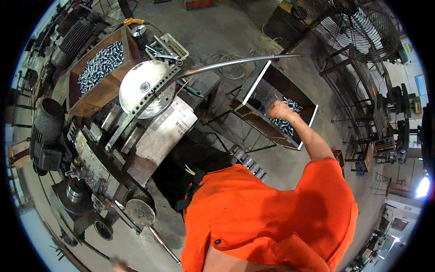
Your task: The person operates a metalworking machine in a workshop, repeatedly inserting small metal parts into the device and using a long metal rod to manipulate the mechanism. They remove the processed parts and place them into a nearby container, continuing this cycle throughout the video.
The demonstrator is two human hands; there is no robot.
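Note:
My right hand (280, 110) reaches out over a dark metal bin (259, 80) with a pale rim. Its fingers are curled downward, just above the small shiny metal pieces (286, 125) lying in the bin. Whether the hand holds any of them is hidden. My left hand (118, 264) shows only as a blurred sliver at the lower edge, close to a thin metal rod (164, 246) on the machine. My orange shirt (267, 217) fills the lower middle.
A bench machine (97, 167) with a round metal disc (145, 88) and a long curved lever (235, 60) stands at left. Behind it is a wooden crate (118, 88) of short metal tubes. A large caged fan (358, 27) stands far right.

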